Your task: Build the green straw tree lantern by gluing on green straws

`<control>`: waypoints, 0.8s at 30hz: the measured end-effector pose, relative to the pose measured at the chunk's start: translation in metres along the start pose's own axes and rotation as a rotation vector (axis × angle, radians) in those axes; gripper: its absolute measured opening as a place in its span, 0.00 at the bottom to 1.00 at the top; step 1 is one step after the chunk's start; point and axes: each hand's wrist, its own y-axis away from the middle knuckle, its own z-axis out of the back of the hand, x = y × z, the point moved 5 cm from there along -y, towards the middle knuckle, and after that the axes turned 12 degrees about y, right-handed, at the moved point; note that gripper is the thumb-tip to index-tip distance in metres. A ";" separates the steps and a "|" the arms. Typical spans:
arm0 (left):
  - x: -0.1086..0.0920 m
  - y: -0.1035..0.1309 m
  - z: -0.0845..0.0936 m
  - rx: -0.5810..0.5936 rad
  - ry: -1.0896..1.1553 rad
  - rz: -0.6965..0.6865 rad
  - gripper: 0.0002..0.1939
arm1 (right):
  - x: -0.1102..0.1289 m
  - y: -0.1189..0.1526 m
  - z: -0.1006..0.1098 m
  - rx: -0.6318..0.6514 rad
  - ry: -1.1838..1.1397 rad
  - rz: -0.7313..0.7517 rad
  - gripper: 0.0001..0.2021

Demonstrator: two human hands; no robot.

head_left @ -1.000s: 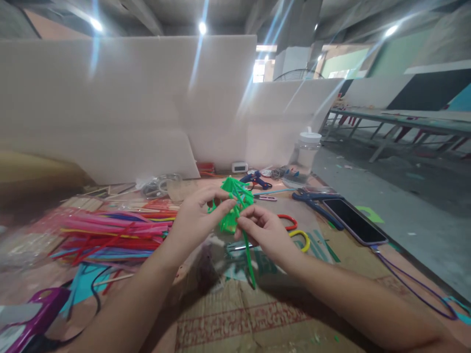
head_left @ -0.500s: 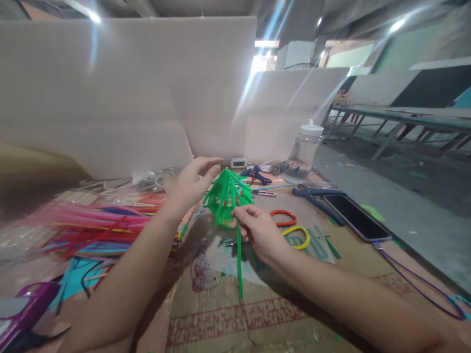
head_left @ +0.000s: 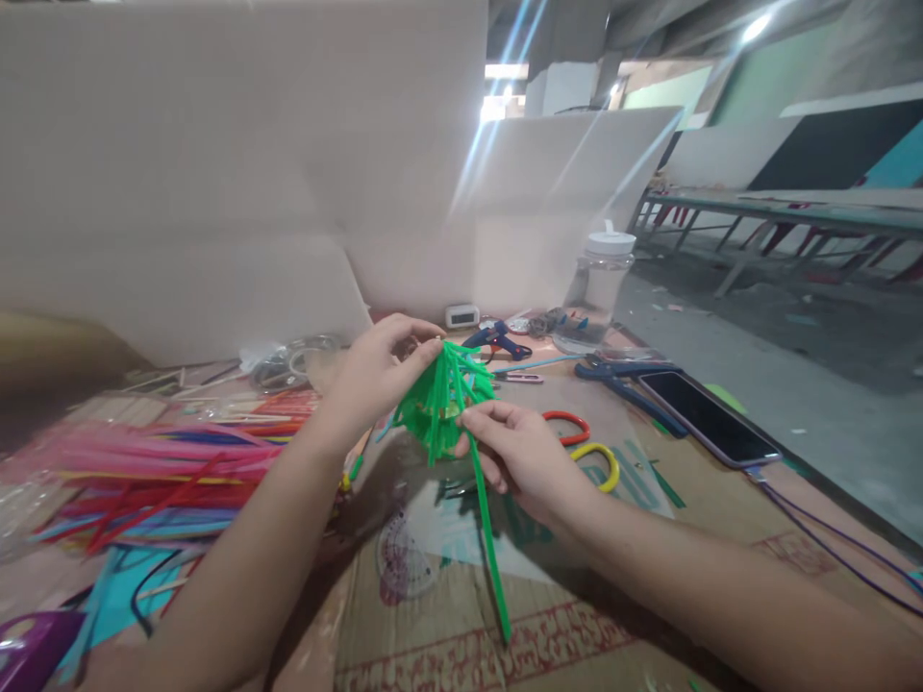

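A green cone-shaped piece made of pipe cleaners [head_left: 439, 404] hangs above the work surface, its strands spreading down from a peak. My left hand [head_left: 389, 363] pinches that peak between thumb and fingers. Closed on a long green pipe cleaner [head_left: 492, 548], my right hand [head_left: 509, 447] sits at the cone's lower right; the strand's free end slants down toward me. Just beyond the right hand lie scissors with one red and one yellow handle [head_left: 602, 468], their blades partly hidden.
Bundled coloured pipe cleaners [head_left: 159, 461] lie at left. Behind are a blue glue gun [head_left: 497, 338], a small white display [head_left: 461, 316] and a clear bottle [head_left: 595, 288]. Pliers [head_left: 635, 384] and a phone [head_left: 710, 418] lie at right. A clear protractor [head_left: 408, 553] rests on the cardboard [head_left: 433, 625].
My left hand has closed on the cone's peak, where it was beside it with fingers apart. The long strand's free end has swung right and reaches lower. The view has shifted slightly.
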 end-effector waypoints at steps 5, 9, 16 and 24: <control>0.000 0.003 0.000 -0.035 0.041 0.036 0.11 | -0.006 -0.001 0.002 -0.020 0.019 -0.029 0.17; -0.001 0.003 -0.002 -0.038 0.057 0.063 0.12 | -0.007 -0.004 0.004 -0.044 0.040 -0.034 0.16; -0.004 0.003 -0.001 -0.042 0.029 0.053 0.11 | -0.006 -0.006 0.008 -0.090 0.076 -0.042 0.14; -0.013 0.005 -0.004 -0.044 -0.033 0.041 0.11 | -0.007 -0.005 0.007 -0.079 0.011 -0.044 0.16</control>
